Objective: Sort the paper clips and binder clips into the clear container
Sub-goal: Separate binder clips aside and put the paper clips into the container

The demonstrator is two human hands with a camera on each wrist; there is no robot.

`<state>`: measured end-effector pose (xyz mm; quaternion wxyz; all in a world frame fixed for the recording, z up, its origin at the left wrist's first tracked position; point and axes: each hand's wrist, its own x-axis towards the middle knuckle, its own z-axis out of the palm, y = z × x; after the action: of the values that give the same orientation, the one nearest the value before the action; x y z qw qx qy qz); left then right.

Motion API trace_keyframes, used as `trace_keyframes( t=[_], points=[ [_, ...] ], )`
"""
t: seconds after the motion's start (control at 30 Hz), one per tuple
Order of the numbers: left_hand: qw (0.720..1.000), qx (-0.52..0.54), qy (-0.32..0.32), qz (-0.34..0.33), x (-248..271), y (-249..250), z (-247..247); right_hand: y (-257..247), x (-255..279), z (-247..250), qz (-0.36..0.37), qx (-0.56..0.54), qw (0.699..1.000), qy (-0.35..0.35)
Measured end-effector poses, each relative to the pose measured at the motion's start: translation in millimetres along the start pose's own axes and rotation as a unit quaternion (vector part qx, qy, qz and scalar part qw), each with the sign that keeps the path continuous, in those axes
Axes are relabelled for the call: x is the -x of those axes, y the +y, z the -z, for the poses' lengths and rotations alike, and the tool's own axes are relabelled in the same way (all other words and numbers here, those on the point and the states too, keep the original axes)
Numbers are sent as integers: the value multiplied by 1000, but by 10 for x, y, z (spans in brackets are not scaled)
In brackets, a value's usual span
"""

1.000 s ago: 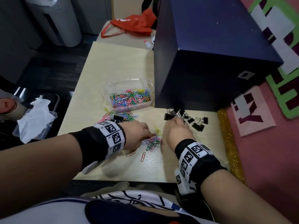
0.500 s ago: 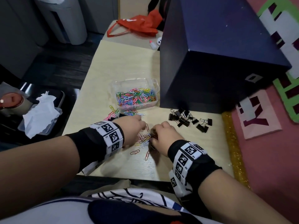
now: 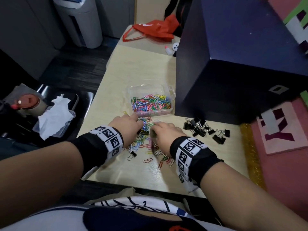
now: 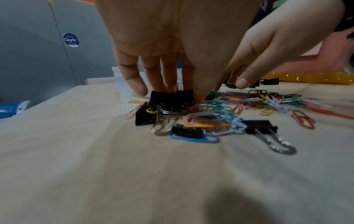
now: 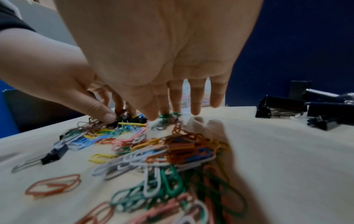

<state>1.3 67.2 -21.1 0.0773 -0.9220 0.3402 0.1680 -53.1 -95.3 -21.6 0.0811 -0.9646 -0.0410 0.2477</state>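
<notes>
A clear container (image 3: 172, 93) holding several coloured paper clips stands mid-table. Just in front of it lies a loose pile of paper clips (image 3: 143, 144) mixed with a few black binder clips (image 4: 260, 125). My left hand (image 3: 138, 124) reaches down into the pile, thumb and fingers pinching a black binder clip (image 4: 168, 98). My right hand (image 3: 154, 126) is beside it, thumb and index finger pinching green paper clips (image 5: 168, 117), the other fingers straight. A separate group of black binder clips (image 3: 203, 129) lies to the right.
A tall dark blue box (image 3: 233, 80) stands close behind and right of the container. A gold glitter strip (image 3: 250, 155) runs along the table's right edge. A red bag (image 3: 150, 31) lies at the far end, and a tissue in a plastic tray (image 3: 55, 114) sits left, off the table.
My right hand left the binder clip group and came left to the pile. Both hands then moved forward toward the container, and the clips under them shifted.
</notes>
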Motion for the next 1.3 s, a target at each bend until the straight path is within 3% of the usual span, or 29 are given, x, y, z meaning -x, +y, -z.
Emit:
trace_keyframes(
  t=[0.17,0.3,0.4,0.53,0.7,0.8,0.87,1.03,1.13,1.3],
  points=[
    [1000,12,-4,-13,-7,-51,12,2,-90,149,-53,39,998,17],
    [1000,7,-1,-8,6,-61,49,-96,-250,124,30,-4,999,40],
    [999,44,18,0,22,-122,48,-149,-293,76,83,5,996,-8],
    [992,124,23,5,21,-226,35,-43,-244,62,37,41,998,15],
    [989,140,40,-4,-46,-261,49,87,-148,78,-58,48,996,44],
    [985,163,60,4,-66,-257,70,18,-145,72,0,16,996,85],
    [982,173,71,1,-65,-246,84,-69,-157,55,42,35,997,57],
    [978,193,82,1,-45,-237,118,-123,-170,7,37,65,996,48],
    [976,199,92,-4,-25,-239,121,-109,-141,7,45,13,996,72],
    [975,195,105,3,-19,-194,141,-21,-98,35,1,-191,973,132]
  ],
)
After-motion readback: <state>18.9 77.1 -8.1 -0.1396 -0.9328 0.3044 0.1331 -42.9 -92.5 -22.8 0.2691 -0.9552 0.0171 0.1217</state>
